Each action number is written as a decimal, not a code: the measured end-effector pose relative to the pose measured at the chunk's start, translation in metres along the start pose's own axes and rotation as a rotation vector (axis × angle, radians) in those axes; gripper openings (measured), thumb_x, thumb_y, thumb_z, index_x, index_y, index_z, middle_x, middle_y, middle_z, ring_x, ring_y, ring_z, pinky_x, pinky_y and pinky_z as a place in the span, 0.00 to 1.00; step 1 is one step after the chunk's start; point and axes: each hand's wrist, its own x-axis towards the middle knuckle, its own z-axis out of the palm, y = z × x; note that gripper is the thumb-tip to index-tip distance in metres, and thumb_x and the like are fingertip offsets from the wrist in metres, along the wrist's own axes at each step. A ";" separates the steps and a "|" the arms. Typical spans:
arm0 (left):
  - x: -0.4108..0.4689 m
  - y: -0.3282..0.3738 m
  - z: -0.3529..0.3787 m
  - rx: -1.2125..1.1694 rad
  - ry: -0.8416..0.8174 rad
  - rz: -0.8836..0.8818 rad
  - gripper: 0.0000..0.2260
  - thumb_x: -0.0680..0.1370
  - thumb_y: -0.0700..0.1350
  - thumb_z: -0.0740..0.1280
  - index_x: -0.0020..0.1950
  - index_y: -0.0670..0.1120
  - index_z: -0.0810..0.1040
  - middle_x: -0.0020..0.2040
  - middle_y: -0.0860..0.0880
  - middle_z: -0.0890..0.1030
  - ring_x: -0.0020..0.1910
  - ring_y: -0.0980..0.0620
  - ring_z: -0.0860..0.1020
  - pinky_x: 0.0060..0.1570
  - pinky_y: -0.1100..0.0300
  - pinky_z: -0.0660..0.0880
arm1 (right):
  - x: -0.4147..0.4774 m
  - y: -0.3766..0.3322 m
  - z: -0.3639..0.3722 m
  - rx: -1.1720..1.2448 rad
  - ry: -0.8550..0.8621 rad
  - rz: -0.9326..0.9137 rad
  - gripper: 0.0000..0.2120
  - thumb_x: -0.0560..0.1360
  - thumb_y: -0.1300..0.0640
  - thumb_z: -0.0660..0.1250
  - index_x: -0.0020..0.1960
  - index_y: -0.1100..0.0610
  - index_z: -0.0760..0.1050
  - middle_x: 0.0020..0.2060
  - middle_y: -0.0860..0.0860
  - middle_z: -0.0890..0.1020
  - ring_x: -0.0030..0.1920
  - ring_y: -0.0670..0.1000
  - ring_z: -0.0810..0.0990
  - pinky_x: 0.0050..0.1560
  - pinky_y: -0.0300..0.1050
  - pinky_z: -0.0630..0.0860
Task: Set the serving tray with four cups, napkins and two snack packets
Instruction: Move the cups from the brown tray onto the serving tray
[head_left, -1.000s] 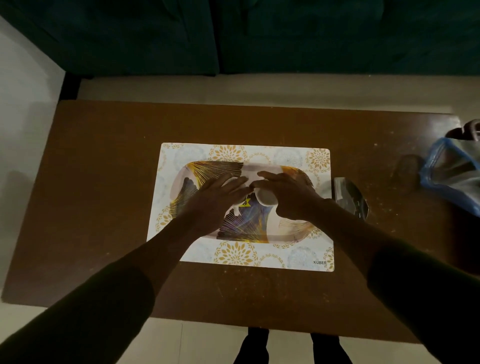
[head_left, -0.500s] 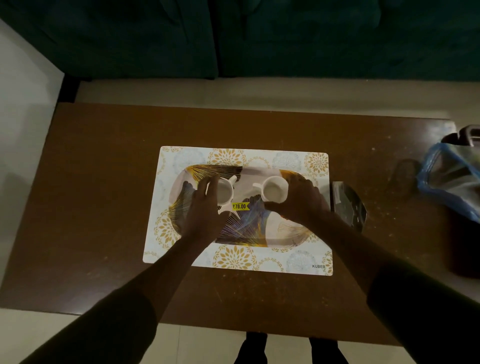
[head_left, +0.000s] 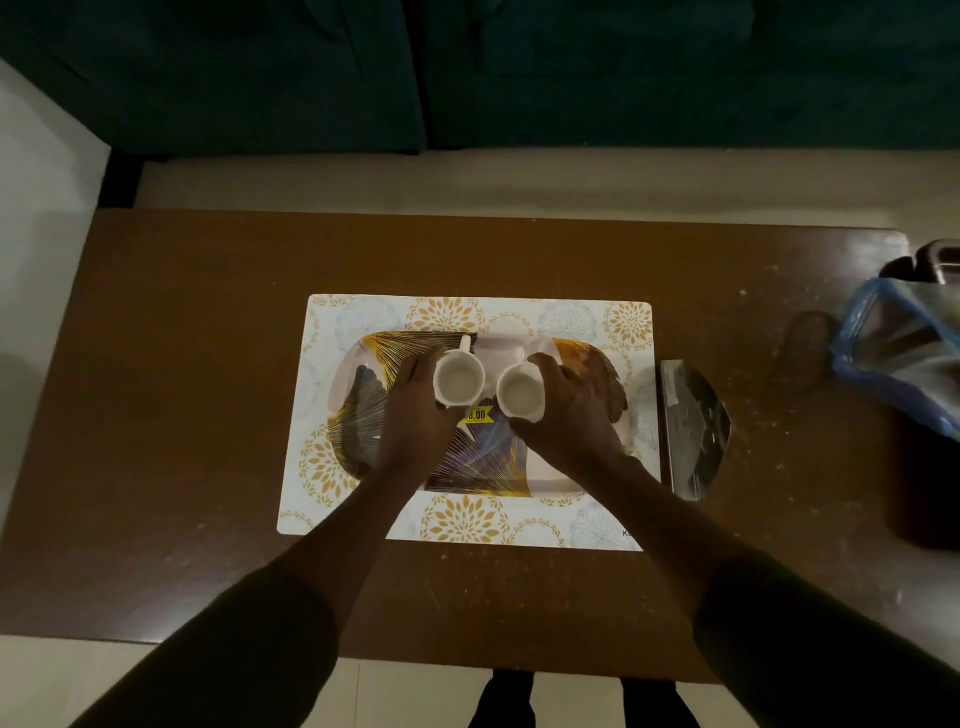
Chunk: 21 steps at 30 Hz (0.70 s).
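Observation:
A patterned serving tray (head_left: 358, 374) with gold and purple leaves lies on a white floral placemat (head_left: 363, 519). Two white cups stand upright near the tray's middle. My left hand (head_left: 415, 415) wraps the left cup (head_left: 458, 382), whose handle points away from me. My right hand (head_left: 571, 410) grips the right cup (head_left: 519, 395) from its right side. The cups sit close together, a small gap between them. A yellow price sticker (head_left: 477, 414) shows between my hands.
A shiny dark snack packet (head_left: 693, 431) lies just right of the placemat. A blue-edged clear plastic bag (head_left: 904, 348) and a dark container (head_left: 930, 260) sit at the brown table's right end. A dark green sofa stands beyond the table.
A second ago my hands were joined over one stack at the tray's middle. They have since parted, each with a cup, and now the cups stand side by side, closer together.

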 end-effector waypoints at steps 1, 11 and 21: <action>0.003 0.001 0.000 0.003 -0.006 0.014 0.28 0.70 0.43 0.77 0.67 0.40 0.73 0.62 0.41 0.78 0.62 0.44 0.76 0.55 0.59 0.70 | 0.002 -0.001 0.000 0.009 -0.009 0.001 0.32 0.68 0.48 0.75 0.67 0.58 0.68 0.58 0.55 0.81 0.55 0.54 0.80 0.47 0.40 0.70; 0.018 -0.001 0.000 -0.017 0.021 0.032 0.29 0.67 0.42 0.78 0.66 0.41 0.74 0.62 0.42 0.79 0.61 0.44 0.76 0.55 0.61 0.70 | 0.022 -0.004 -0.001 0.013 -0.001 -0.026 0.34 0.66 0.46 0.76 0.67 0.56 0.69 0.57 0.54 0.81 0.54 0.53 0.80 0.50 0.49 0.79; 0.023 -0.001 0.002 -0.007 0.012 0.013 0.30 0.68 0.44 0.77 0.68 0.41 0.72 0.64 0.42 0.77 0.63 0.44 0.75 0.55 0.61 0.69 | 0.029 -0.002 -0.002 0.013 -0.013 -0.051 0.34 0.66 0.47 0.77 0.66 0.57 0.68 0.56 0.55 0.81 0.54 0.55 0.80 0.51 0.50 0.79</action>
